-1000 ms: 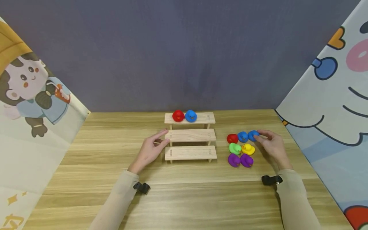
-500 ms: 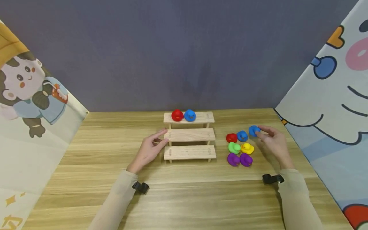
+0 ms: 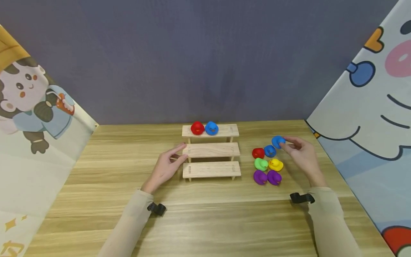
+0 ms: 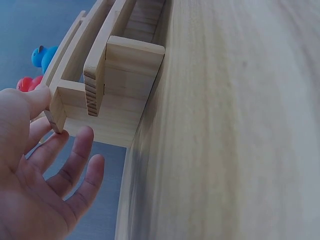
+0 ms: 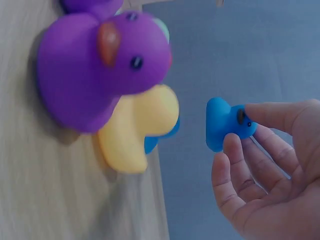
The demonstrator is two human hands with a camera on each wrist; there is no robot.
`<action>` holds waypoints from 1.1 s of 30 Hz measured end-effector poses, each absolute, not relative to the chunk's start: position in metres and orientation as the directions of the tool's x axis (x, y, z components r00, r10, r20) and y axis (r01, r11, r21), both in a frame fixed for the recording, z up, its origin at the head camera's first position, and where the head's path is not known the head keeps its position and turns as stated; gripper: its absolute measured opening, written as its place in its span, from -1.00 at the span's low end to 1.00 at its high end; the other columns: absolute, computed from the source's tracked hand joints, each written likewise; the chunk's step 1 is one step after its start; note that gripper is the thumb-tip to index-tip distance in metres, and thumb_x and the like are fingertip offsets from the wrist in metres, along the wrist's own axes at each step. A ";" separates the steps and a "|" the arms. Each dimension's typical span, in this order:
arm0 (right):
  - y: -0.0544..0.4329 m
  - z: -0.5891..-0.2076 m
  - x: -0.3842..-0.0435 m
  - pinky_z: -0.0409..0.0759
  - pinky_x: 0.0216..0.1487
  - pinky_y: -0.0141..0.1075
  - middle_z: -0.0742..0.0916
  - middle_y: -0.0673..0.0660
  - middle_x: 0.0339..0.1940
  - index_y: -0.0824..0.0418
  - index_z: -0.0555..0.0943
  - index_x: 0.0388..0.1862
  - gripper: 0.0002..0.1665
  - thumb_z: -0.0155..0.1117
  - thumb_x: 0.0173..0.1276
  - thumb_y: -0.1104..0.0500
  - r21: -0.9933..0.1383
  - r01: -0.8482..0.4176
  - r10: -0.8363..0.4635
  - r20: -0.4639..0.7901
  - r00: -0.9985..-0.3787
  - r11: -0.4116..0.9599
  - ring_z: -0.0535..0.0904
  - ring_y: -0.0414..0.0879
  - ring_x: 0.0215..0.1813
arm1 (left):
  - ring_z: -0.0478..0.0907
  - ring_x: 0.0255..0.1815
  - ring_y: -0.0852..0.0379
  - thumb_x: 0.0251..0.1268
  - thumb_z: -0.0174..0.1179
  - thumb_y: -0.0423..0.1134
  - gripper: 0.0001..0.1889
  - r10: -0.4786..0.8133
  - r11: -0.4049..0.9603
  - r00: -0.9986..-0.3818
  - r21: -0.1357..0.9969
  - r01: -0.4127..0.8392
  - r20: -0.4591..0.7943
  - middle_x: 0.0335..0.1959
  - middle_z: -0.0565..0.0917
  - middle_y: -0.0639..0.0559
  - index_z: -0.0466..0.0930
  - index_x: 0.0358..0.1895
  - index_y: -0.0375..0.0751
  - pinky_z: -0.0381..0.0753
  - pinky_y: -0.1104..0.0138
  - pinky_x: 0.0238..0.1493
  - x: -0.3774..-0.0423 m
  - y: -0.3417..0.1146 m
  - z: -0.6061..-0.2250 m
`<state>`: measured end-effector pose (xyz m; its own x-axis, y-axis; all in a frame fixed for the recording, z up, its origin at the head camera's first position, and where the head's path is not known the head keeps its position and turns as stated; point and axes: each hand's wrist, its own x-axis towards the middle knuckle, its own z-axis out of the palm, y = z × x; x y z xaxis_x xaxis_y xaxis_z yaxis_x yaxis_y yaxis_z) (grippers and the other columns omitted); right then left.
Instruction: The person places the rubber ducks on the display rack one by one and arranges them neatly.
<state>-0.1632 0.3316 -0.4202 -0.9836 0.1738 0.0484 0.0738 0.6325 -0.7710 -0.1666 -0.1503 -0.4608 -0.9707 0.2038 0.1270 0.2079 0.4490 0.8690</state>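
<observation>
My right hand (image 3: 303,155) pinches a blue rubber duck (image 5: 222,125) by its head between thumb and fingers. The duck is raised off the table, behind the other ducks at the right. My left hand (image 3: 165,169) grips the left end of the middle step of a three-step wooden stand (image 3: 212,150), its thumb on one face and a finger against the other in the left wrist view. On the top step sit a red duck (image 3: 197,128) and another blue duck (image 3: 211,128), side by side.
Right of the stand, on the wooden table (image 3: 205,228), are a red duck (image 3: 258,153), a blue duck (image 3: 270,151), a green duck (image 3: 261,164), a yellow duck (image 3: 275,165) and two purple ducks (image 3: 260,177). A dark wall panel rises behind.
My right hand has lifted the blue duck out of the back row, moving it away from me and then slightly left. My left hand keeps its hold on the stand.
</observation>
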 end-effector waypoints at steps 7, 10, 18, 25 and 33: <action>0.317 -0.408 -0.163 0.54 -0.02 -0.57 0.66 0.27 0.46 0.16 0.61 0.45 -0.30 0.33 0.55 -0.24 -0.772 0.013 0.126 0.087 -0.988 0.636 0.56 -0.49 -0.03 | 0.76 0.11 -0.09 0.61 0.26 -0.06 -0.50 0.210 0.442 -0.970 0.873 0.207 0.124 0.59 0.48 -0.02 0.54 0.51 0.00 0.78 0.07 0.16 -0.167 -0.149 -0.461; 0.311 -0.404 -0.164 0.57 0.04 -0.46 0.66 0.25 0.47 0.13 0.61 0.47 -0.30 0.32 0.55 -0.25 -0.764 0.008 0.107 0.079 -0.991 0.646 0.63 -0.31 0.06 | 0.75 0.11 -0.09 0.61 0.26 -0.05 -0.50 0.207 0.440 -0.970 0.874 0.207 0.125 0.59 0.49 -0.01 0.55 0.51 0.01 0.78 0.07 0.16 -0.167 -0.149 -0.460; 0.294 -0.398 -0.168 0.58 0.12 -0.25 0.67 0.24 0.45 0.14 0.62 0.44 -0.33 0.33 0.56 -0.22 -0.773 -0.028 0.063 0.088 -0.994 0.633 0.67 0.09 0.22 | 0.76 0.11 -0.11 0.60 0.26 -0.08 -0.49 0.202 0.448 -0.971 0.869 0.210 0.131 0.59 0.48 -0.07 0.53 0.52 -0.03 0.80 0.13 0.13 -0.165 -0.150 -0.461; 0.281 -0.393 -0.170 0.57 -0.03 -0.53 0.73 0.18 0.38 0.12 0.66 0.41 -0.40 0.37 0.55 -0.16 -0.764 -0.087 0.038 0.145 -0.989 0.640 0.64 -0.36 0.03 | 0.75 0.10 -0.10 0.59 0.28 -0.07 -0.50 0.195 0.441 -0.972 0.874 0.204 0.128 0.58 0.50 -0.05 0.55 0.51 0.01 0.78 0.13 0.13 -0.165 -0.150 -0.461; 0.268 -0.384 -0.173 0.61 0.04 -0.30 0.74 0.18 0.38 0.10 0.63 0.44 -0.38 0.33 0.56 -0.18 -0.782 -0.094 -0.005 0.115 -0.993 0.616 0.69 0.12 0.21 | 0.75 0.09 -0.11 0.59 0.27 -0.05 -0.50 0.193 0.441 -0.973 0.874 0.203 0.128 0.59 0.49 -0.01 0.55 0.51 0.03 0.79 0.05 0.14 -0.164 -0.150 -0.462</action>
<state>-0.1734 0.2677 -0.3838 -0.9934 -0.0050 0.1149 -0.0936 0.6159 -0.7823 -0.1644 -0.1498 -0.4622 -0.9728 0.1930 0.1279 0.2025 0.4415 0.8741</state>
